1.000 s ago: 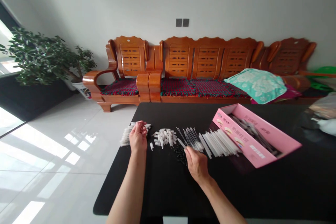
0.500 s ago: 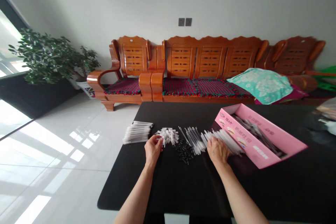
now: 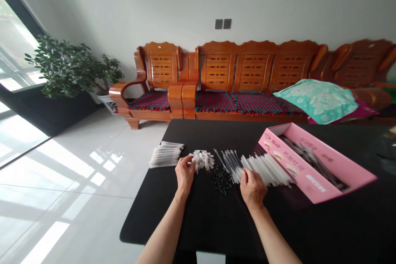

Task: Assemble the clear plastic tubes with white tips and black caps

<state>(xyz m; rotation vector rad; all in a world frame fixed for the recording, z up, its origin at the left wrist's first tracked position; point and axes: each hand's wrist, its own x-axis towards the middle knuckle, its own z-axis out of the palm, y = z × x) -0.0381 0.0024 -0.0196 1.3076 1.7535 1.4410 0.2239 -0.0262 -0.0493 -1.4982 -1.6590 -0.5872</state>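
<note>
Black tabletop point(image 3: 216, 222) stood before a wooden sofa point(image 3: 253, 66). The left hand point(image 3: 185, 176), fingers bent nearly together, was at the near-left edge of the white caps point(image 3: 204, 159); its grasp could not be determined. The right hand point(image 3: 254, 189), loosely curled, was at the near ends of thin rods point(image 3: 229, 160) and white tubes point(image 3: 269, 169); its contents were hidden. Black pieces point(image 3: 221, 181) lay between the hands, the pink box point(image 3: 301, 178) to the right.

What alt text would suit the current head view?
A person's left hand is at a pile of short white pieces, the right hand near white tubes and thin rods, on a black table with a pink box.
</note>
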